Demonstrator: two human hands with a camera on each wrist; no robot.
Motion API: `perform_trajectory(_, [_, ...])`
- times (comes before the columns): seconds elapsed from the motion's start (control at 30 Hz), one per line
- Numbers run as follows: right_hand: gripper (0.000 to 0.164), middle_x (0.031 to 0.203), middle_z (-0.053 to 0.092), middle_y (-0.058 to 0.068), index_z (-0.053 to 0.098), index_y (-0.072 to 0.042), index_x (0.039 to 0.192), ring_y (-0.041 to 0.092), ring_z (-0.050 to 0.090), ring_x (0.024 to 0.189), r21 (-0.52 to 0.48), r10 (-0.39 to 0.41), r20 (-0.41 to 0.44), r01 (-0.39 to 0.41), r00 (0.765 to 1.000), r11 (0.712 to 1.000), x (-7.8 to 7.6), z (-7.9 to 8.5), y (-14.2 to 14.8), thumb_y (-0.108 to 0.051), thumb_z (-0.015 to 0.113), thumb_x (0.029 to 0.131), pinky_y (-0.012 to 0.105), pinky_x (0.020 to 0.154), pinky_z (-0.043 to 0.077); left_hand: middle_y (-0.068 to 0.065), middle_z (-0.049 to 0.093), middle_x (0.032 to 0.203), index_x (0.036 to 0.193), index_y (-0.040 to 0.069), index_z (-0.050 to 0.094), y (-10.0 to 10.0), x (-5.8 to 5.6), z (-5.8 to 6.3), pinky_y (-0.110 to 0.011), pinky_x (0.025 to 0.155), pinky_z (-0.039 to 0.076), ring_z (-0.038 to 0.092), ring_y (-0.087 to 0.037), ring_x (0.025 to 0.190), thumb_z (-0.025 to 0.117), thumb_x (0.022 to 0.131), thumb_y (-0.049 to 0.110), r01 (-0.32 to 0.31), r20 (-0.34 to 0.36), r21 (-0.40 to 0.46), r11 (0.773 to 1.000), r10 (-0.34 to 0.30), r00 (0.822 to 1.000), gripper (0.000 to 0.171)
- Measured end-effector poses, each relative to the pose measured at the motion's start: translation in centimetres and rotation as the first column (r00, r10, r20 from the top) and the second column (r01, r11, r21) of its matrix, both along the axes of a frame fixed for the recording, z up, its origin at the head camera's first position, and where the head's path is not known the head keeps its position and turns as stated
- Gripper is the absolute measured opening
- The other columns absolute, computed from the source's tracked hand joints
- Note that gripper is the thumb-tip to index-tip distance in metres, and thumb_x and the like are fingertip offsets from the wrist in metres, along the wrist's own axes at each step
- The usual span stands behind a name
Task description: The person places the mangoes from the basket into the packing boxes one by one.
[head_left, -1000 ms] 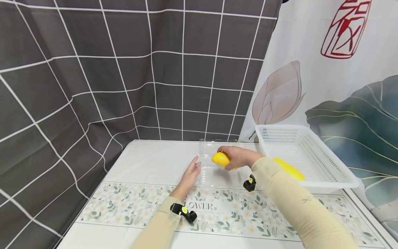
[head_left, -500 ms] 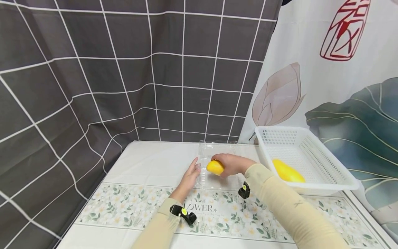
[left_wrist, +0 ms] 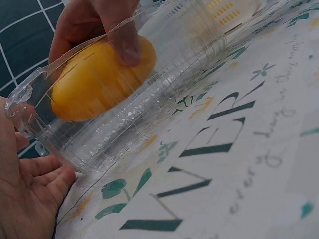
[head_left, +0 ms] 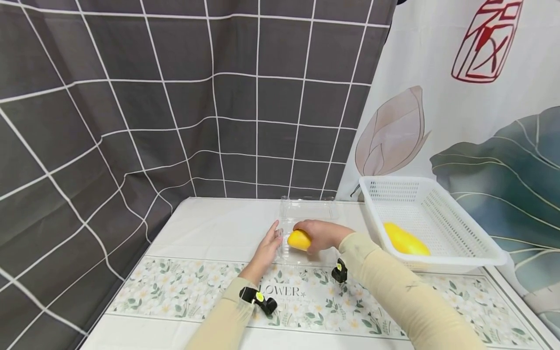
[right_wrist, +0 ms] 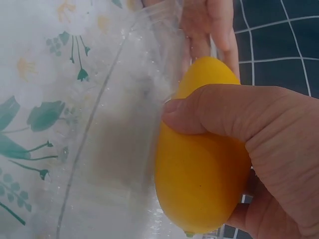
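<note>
My right hand [head_left: 323, 234] grips a yellow mango [head_left: 299, 240], its thumb laid across the upper side. The mango lies within the walls of a clear plastic clamshell box [left_wrist: 117, 130], low over its base in the left wrist view. Behind that base, the hinged lid [head_left: 306, 209] lies folded back. My left hand [head_left: 264, 250] rests against the box's left end, fingers extended along the outside of the wall. In the right wrist view, the mango's [right_wrist: 199, 169] stem end points down, and the left fingers [right_wrist: 199, 45] show past its far end.
A white slotted plastic basket [head_left: 470, 261] stands on the right of the table, with another mango [head_left: 404, 240] in it. Under the box lies a white tablecloth [head_left: 210, 238] with a flowered band. Dark checked curtain [head_left: 236, 107] hangs behind and to the left.
My right hand has carried the mango leftward and down toward the left end of the box. The left hand has stayed at the box's end.
</note>
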State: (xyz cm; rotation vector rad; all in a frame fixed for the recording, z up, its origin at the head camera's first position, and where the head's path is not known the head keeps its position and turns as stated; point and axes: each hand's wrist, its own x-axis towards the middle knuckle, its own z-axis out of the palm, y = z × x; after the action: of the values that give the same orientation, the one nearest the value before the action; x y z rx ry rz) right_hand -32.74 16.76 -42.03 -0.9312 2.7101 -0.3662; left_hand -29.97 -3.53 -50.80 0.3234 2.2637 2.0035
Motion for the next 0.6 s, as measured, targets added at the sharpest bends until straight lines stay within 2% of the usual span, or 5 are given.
perform_trajectory(0.2, [0.072,0.116,0.065,0.001,0.057,-0.007,0.137,0.017,0.059,0.101,0.014,-0.014,0.014,0.013,1.0,1.0,0.25,0.02,-0.35,-0.004,0.084,0.071,0.039,0.1,0.049,-0.024,0.032,0.16,0.163,0.013,0.019,0.0,-0.15,-0.16,-0.054,0.123,0.021,0.029,-0.04,0.149,0.04,0.107,0.017,0.002,-0.002,0.019,1.0,-0.001,1.0,0.059])
perform_trajectory(0.47, [0.069,0.118,0.066,0.003,0.057,-0.004,0.138,0.017,0.059,0.1,0.047,-0.016,0.006,0.015,1.0,0.999,0.15,-0.53,-0.54,-0.007,0.085,0.074,0.038,0.1,0.049,-0.022,0.034,0.16,0.163,0.013,0.019,-0.07,-0.17,-0.29,-0.053,0.123,0.02,0.029,-0.039,0.149,0.04,0.108,0.018,-0.003,0.002,0.0,1.0,0.003,1.0,0.059])
perform_trajectory(0.6, [0.072,0.123,0.065,0.005,0.056,-0.005,0.14,0.019,0.059,0.105,0.045,-0.013,0.012,0.013,1.0,0.999,0.15,-0.58,-0.71,-0.004,0.084,0.074,0.039,0.103,0.048,-0.022,0.034,0.16,0.163,0.013,0.019,-0.08,-0.25,-0.33,-0.053,0.123,0.019,0.029,-0.039,0.149,0.04,0.108,0.018,-0.003,0.002,-0.005,1.0,0.003,1.0,0.06])
